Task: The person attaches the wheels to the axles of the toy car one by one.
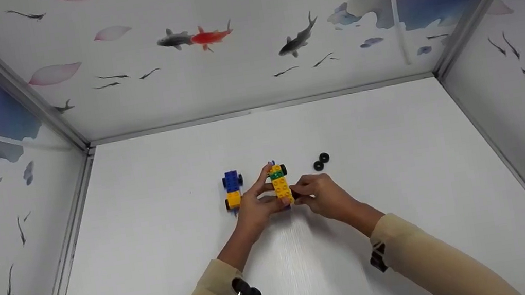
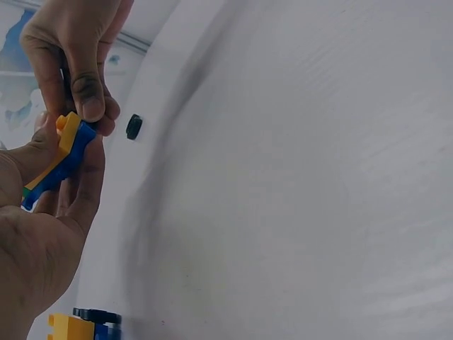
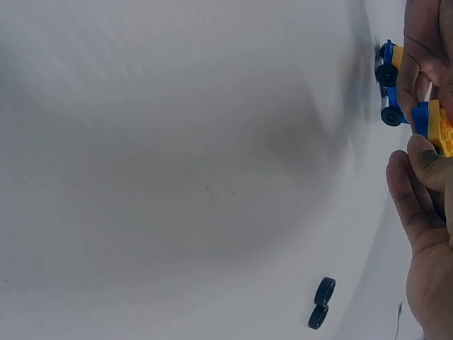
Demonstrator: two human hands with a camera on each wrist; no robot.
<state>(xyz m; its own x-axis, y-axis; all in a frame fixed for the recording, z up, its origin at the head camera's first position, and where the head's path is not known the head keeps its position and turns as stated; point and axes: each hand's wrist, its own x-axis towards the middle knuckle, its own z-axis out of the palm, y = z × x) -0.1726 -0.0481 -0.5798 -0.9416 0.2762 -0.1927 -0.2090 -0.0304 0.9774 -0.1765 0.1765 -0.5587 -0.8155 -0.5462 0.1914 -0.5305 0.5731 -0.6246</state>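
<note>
A building-block toy car (image 1: pixel 280 184), with yellow and green bricks on a blue base (image 2: pixel 76 150), is held in my left hand (image 1: pixel 253 212) above the table. The fingers and thumb grip it along its sides. One black wheel (image 1: pixel 283 169) shows at its far right corner. With fingertips and thumb, my right hand (image 1: pixel 328 195) pinches a dark wheel (image 1: pixel 296 193) at the car's near right side; the fingers mostly cover it. Whether that wheel sits on the axle I cannot tell. In the right wrist view, the right fingertips (image 3: pixel 419 147) touch or nearly touch the car's end.
Just left of my left hand stands another toy car (image 1: pixel 232 189), blue and yellow with black wheels. Two loose black wheels (image 1: pixel 321 161) lie beyond my right hand. Printed walls (image 1: pixel 250 66) enclose the white table (image 1: pixel 166 266) at the back and sides.
</note>
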